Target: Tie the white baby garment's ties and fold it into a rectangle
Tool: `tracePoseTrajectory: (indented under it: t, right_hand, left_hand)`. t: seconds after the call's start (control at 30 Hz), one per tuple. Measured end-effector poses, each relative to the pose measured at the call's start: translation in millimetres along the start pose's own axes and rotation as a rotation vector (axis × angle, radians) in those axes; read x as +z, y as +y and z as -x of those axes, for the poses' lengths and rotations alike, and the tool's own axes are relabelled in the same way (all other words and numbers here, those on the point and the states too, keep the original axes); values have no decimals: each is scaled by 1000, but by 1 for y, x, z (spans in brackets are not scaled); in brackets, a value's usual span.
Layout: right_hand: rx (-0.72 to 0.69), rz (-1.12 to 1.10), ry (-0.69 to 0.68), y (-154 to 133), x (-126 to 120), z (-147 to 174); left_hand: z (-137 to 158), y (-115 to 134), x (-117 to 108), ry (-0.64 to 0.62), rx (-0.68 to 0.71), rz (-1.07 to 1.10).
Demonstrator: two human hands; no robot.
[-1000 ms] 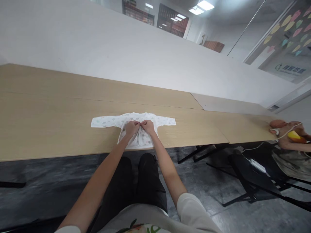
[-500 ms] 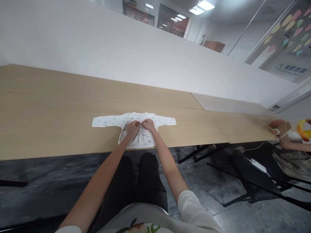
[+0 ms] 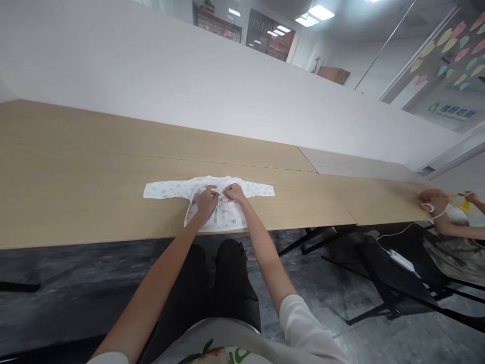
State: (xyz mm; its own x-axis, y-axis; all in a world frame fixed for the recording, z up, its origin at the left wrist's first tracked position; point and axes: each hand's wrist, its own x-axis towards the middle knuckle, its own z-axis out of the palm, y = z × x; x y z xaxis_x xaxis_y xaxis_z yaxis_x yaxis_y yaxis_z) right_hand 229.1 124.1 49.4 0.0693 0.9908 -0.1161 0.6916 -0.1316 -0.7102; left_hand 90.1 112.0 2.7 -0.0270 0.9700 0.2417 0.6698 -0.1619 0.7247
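Note:
A small white baby shirt [image 3: 228, 216] with a scattered print lies on the table, both sleeves spread out to the sides and its front seam running down the middle. My left hand [image 3: 207, 200] is on the chest beside that seam, thumb and fingers pinched on the cloth. Just to the right, my right hand [image 3: 235, 192] is closed over the other side of the chest, its fingertips pinching the fabric. A narrow gap separates the two hands. The exact spot under the fingertips is too small to make out.
The long wooden table [image 3: 94, 197] runs along a white wall [image 3: 227, 96]. Its front edge lies just below the shirt's hem. At the far right sits another person [image 3: 454, 222] with a cable, beside a black chair [image 3: 390, 268] holding a white power strip [image 3: 402, 261].
My right hand has shifted slightly right, away from my left hand, widening the gap at the seam. My left fingers have parted a little. The shirt stays in place.

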Motion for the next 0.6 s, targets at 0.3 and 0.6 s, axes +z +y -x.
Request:
tracePoseTrajectory:
  t: [0.3, 0.6]
  right_hand:
    - [3, -146, -57, -2, 12, 6]
    - [-9, -148, 0, -1, 19, 5]
  left_hand:
    - [-1, 0, 3, 35, -12, -38]
    - [-3, -3, 4, 30, 5, -20]
